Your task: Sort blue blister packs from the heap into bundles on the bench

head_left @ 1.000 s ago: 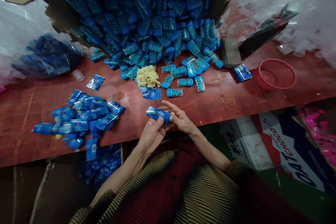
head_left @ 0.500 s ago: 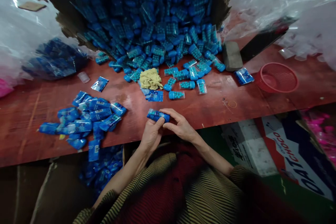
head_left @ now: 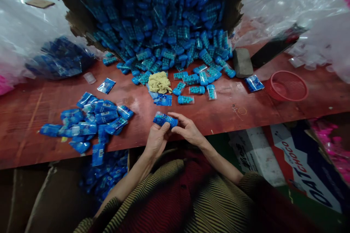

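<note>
A small clear candy bottle with a blue printed sleeve (head_left: 164, 119) lies between my hands at the table's front edge. My left hand (head_left: 156, 140) is closed on it from below, thumb on its front. My right hand (head_left: 189, 131) grips its right end with fingers and thumb. Just beyond are a crumpled yellow cloth (head_left: 159, 82) and flat blue sleeves (head_left: 164, 100) under it. Several loose bottles of blue balls (head_left: 186, 99) lie beside these. To the left rests a heap of sleeved bottles (head_left: 87, 123).
A torn carton (head_left: 73, 18) spills a large pile of blue bottles (head_left: 169, 40) at the back. On the right are a grey block (head_left: 242, 62), a sleeve packet (head_left: 254, 83) and a red basket (head_left: 306, 89). A bag of blue packets (head_left: 62, 60) stands at left.
The view has shifted slightly. Both hands keep hold of the sleeved bottle in nearly the same place, with it tilted a little more.
</note>
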Action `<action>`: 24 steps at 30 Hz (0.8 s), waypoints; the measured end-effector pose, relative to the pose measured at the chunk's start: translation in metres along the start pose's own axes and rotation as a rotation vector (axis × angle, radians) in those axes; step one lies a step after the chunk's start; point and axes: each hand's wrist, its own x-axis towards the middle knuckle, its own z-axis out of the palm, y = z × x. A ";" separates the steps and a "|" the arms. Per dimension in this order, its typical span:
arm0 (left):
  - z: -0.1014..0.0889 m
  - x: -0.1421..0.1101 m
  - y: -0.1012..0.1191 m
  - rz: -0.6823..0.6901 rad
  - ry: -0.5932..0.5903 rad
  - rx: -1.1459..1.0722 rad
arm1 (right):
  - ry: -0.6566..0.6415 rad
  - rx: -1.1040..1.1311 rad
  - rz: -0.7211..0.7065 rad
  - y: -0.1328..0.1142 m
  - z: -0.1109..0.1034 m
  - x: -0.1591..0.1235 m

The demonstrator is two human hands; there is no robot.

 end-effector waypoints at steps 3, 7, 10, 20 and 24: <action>0.001 0.000 -0.001 0.027 0.030 0.016 | -0.003 0.029 0.026 -0.001 0.003 0.000; 0.003 0.001 -0.002 0.054 0.102 0.011 | 0.012 0.009 0.026 0.002 0.005 0.000; 0.003 0.001 0.000 0.068 0.092 0.014 | 0.052 -0.013 0.025 0.005 0.006 0.001; -0.001 0.000 0.005 0.059 0.021 0.059 | 0.036 0.087 0.041 0.001 0.006 0.003; 0.001 0.001 0.001 0.095 0.113 0.035 | 0.100 0.100 0.058 0.006 0.012 0.002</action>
